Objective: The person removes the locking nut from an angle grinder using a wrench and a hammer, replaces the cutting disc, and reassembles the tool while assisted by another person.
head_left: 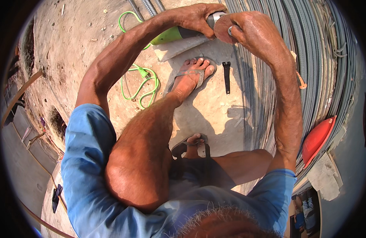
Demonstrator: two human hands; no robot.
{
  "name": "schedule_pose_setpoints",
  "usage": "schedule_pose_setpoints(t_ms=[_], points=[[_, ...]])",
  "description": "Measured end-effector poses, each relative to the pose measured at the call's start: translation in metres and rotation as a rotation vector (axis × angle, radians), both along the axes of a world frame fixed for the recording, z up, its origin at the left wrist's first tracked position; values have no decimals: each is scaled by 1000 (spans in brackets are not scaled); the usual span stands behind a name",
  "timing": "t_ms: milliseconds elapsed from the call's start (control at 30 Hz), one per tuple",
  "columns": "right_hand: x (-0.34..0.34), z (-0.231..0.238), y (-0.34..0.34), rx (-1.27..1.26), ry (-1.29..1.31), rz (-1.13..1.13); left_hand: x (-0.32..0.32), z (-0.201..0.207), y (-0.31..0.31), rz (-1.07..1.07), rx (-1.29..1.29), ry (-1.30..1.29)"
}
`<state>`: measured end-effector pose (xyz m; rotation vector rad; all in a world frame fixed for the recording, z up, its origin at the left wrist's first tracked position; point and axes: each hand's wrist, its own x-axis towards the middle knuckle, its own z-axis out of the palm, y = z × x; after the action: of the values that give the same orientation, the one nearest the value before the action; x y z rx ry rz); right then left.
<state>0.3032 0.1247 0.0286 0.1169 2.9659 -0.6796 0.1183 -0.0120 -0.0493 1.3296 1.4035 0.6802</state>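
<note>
At the top of the head view my left hand (195, 18) is closed around the front of an angle grinder with a green body (167, 36). A reddish-brown disc (221, 28) sits at the grinder's head. My right hand (256, 33) grips this disc, its fingers curled at the edge and the hub, where a small metal nut (230, 31) shows. Some of the right fingers are hidden behind the hand. On the ground below lies a black flat pin spanner (227, 77), apart from both hands.
Long steel rebars (306, 47) run along the right side. A red bowl-like thing (318, 139) leans there. A bright green cord (156, 85) loops on the dusty ground left of my sandalled foot (195, 73). A pale slab (171, 49) lies under the grinder.
</note>
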Motion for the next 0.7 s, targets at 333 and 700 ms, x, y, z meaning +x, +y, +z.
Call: schedule_pose_setpoints(t_ms=[333,700], points=[[24,2,13,-147,78,-207,1,-30,-7,10,36,-9],[59,-38,-28,-342,337,-583,-5,-14,-1,20,-114,175]])
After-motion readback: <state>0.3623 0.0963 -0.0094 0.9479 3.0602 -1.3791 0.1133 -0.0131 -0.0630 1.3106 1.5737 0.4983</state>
